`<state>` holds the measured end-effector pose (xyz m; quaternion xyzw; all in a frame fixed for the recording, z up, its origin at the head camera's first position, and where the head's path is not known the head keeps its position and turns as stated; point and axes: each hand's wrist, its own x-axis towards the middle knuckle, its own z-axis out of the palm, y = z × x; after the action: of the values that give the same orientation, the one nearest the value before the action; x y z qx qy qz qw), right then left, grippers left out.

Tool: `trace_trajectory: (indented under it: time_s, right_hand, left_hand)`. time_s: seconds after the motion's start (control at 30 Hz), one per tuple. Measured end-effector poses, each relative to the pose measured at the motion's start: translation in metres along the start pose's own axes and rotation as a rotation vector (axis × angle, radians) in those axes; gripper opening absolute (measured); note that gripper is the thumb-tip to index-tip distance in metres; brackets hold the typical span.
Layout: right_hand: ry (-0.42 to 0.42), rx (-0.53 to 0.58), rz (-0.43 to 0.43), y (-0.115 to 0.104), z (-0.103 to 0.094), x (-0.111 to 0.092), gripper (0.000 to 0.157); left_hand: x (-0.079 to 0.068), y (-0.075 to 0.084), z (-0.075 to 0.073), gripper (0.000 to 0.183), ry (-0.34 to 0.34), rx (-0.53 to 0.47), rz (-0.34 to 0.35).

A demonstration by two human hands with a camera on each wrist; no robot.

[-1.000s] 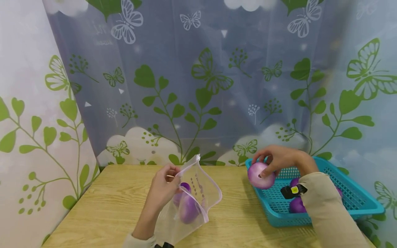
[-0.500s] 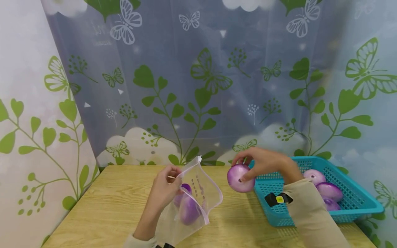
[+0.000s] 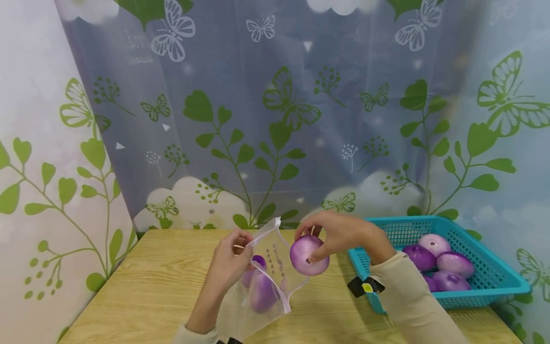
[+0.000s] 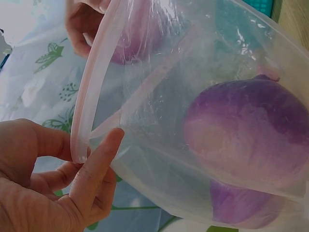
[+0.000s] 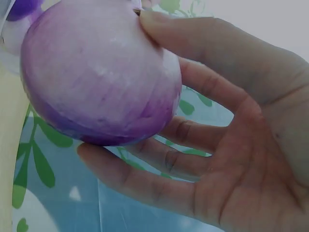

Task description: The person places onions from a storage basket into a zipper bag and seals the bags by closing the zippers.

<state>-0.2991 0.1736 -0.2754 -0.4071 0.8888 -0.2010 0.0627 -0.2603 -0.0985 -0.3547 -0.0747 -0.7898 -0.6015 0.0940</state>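
Observation:
My left hand (image 3: 229, 258) pinches the zip edge of a clear zip bag (image 3: 240, 315) near one end of its opening. The bag's mouth gapes toward the right, and purple onions (image 4: 248, 130) show through its film. In my right hand (image 3: 341, 234) a purple-and-white onion (image 3: 309, 255) is held between thumb and fingers, just right of the bag's mouth and above the table. The right wrist view shows the thumb at the onion's end and the fingers (image 5: 140, 179) spread under its side. Through the film in the left wrist view this onion looks blurred.
A turquoise plastic basket (image 3: 494, 277) stands on the right of the wooden table (image 3: 154, 282) with several purple onions (image 3: 454, 265) in it. Behind the table hangs a curtain (image 3: 240, 191) printed with leaves and butterflies.
My right hand has carried the onion leftward from over the basket to beside the bag's mouth. The left hand and the bag have hardly moved.

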Motion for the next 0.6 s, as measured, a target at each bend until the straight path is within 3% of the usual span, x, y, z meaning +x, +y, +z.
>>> trace_trajectory:
  time_s: [0.23,0.6]
  right_hand:
    - [-0.014,-0.005,-0.075,-0.007,0.009,0.014,0.039]
    - [-0.022,-0.022,-0.063,-0.015,0.016,0.023,0.042]
  left_hand:
    - [-0.001,-0.001,0.0,0.011,-0.003,-0.004,0.008]
    - [0.0,-0.001,0.001,0.01,0.001,0.002,0.008]
